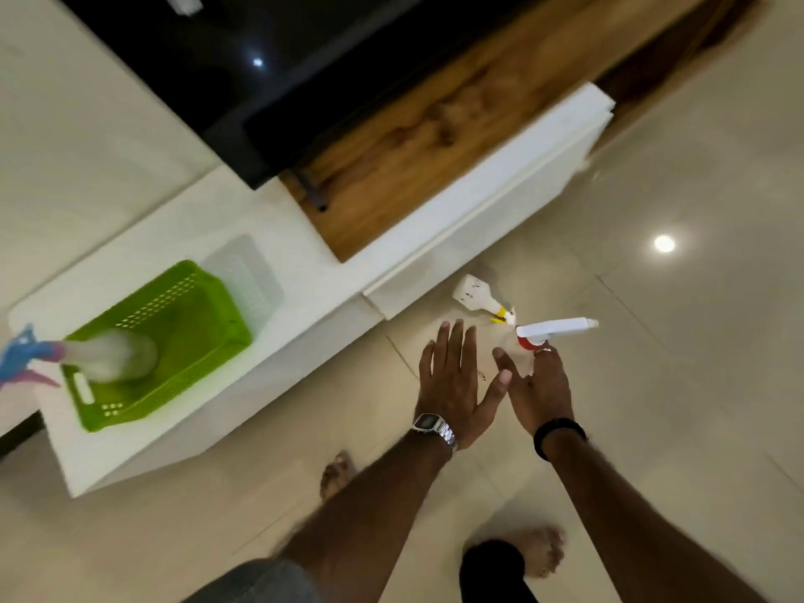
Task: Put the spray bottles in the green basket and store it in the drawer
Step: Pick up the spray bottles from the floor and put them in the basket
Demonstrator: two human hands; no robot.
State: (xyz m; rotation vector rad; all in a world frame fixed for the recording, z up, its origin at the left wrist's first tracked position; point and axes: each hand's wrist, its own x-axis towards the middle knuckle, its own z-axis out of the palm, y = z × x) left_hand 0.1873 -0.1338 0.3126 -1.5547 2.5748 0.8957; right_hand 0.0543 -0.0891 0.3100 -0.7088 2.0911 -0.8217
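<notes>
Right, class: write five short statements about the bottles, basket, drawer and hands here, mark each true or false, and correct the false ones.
1. The green basket sits on the floor. False: it sits on the white cabinet top.
2. A blue-trigger bottle stands in the basket. True.
3. The right hand grips a bottle with a red collar. True.
4. The left hand holds a bottle. False: it is open and empty.
5. The yellow-collared bottle is in the basket. False: it lies on the floor.

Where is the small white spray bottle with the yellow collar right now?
In the head view, the small white spray bottle with the yellow collar lies on the beige tiled floor, right of centre, beside the white cabinet and just beyond both hands.
</notes>
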